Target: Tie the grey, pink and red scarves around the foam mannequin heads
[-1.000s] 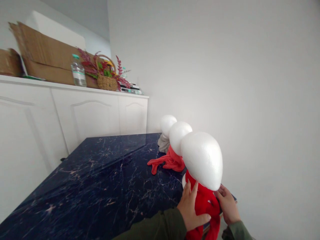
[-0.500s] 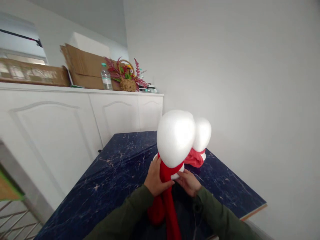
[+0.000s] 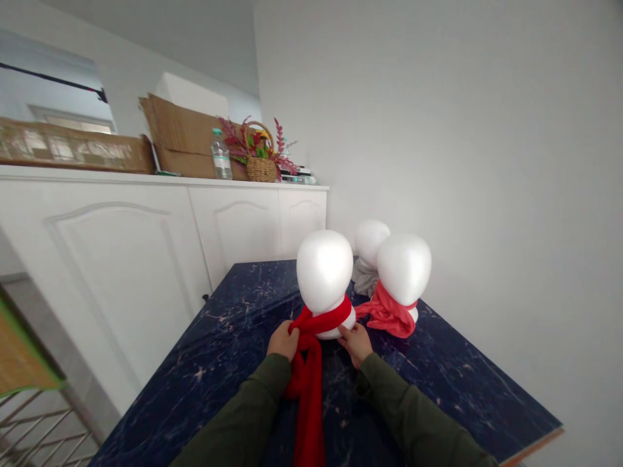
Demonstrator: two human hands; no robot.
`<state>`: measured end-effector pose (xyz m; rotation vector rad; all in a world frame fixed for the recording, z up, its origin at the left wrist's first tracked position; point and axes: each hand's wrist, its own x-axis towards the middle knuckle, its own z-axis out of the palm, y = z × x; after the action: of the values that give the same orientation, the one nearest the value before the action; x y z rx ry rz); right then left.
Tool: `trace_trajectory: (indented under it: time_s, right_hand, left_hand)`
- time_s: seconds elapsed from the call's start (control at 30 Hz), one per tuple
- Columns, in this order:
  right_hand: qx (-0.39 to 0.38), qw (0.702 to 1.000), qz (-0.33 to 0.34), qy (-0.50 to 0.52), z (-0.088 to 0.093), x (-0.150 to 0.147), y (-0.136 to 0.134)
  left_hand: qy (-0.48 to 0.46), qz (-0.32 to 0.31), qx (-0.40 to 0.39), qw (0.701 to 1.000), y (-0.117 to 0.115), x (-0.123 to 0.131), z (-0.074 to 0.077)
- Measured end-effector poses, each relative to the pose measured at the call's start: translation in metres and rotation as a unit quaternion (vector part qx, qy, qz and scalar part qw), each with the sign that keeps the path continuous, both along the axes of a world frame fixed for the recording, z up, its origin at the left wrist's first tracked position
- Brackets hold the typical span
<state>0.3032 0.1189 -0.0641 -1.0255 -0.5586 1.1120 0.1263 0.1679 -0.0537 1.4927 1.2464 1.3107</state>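
A white mannequin head (image 3: 325, 269) stands upright on the dark blue table with a red scarf (image 3: 311, 383) wrapped around its neck. The scarf's long ends hang down in front toward me. My left hand (image 3: 283, 340) is closed on the scarf at the left side of the neck. At the right, my right hand (image 3: 356, 344) pinches the lower edge of the mannequin head's base, its thumb and fingers below the scarf. Beside it on the right is a second white head (image 3: 405, 267) wearing a coral scarf (image 3: 389, 314).
Behind stands a third white head (image 3: 372, 240) with a grey scarf (image 3: 365, 277). The marbled blue table (image 3: 224, 324) meets a white cabinet (image 3: 111, 259). On the cabinet are cardboard boxes (image 3: 185, 136), a plastic bottle (image 3: 221, 155) and a flower basket (image 3: 261, 168). A metal rack (image 3: 43, 428) stands at lower left.
The head with the red scarf now sits lower and farther from me, and more left in view. My left hand has shifted from the scarf's front to its left side. The third head has come into view.
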Motion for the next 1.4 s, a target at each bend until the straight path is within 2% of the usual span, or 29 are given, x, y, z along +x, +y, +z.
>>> trace_trajectory:
  time_s: [0.13,0.2,0.27,0.37,0.43,0.57,0.67,0.73,0.87,1.0,1.17,1.3,1.4]
  right_hand:
    - [-0.035,0.987,-0.017,-0.153,0.000,-0.002,0.001]
    - [-0.053,0.973,-0.004,-0.223,0.003,-0.004,-0.002]
    - [-0.065,0.960,0.007,-0.274,0.006,-0.005,-0.007]
    - [-0.046,0.939,-0.015,-0.341,0.009,-0.005,-0.016]
    - [-0.043,0.929,-0.025,-0.367,0.009,-0.005,-0.021]
    - [-0.078,0.930,0.063,-0.355,0.008,-0.009,-0.023]
    - [-0.086,0.944,0.123,-0.293,0.011,-0.017,-0.019]
    - [-0.099,0.962,0.142,-0.213,0.014,-0.024,-0.015]
    - [-0.088,0.990,0.108,0.007,0.017,-0.033,-0.008]
    - [-0.067,0.989,0.097,0.089,0.021,-0.025,-0.012]
    - [0.007,0.978,0.125,0.166,0.034,0.009,-0.026]
    - [0.106,0.973,0.071,0.190,0.041,0.045,-0.028]
    - [0.134,0.975,0.041,0.172,0.045,0.070,-0.029]
  left_hand:
    - [-0.133,-0.001,-0.048,0.990,0.000,0.010,0.004]
    - [-0.203,-0.027,-0.074,0.976,-0.005,0.014,0.009]
    - [-0.311,-0.073,-0.131,0.938,-0.011,0.014,0.015]
    - [-0.454,-0.126,-0.234,0.851,-0.015,0.009,0.022]
    - [-0.477,-0.128,-0.251,0.832,-0.015,0.006,0.022]
    - [-0.468,-0.138,-0.206,0.848,-0.011,0.007,0.014]
    - [-0.448,-0.168,-0.194,0.856,-0.011,0.011,0.010]
    - [-0.436,-0.189,-0.189,0.859,-0.013,0.013,0.009]
    - [-0.394,-0.196,-0.179,0.880,-0.019,0.018,0.011]
    - [-0.362,-0.142,-0.168,0.906,-0.014,0.016,0.010]
    - [-0.327,-0.025,-0.140,0.934,0.011,-0.006,0.006]
    - [-0.285,0.039,-0.120,0.950,0.028,-0.024,0.004]
    - [-0.237,0.069,-0.101,0.964,0.034,-0.031,0.003]
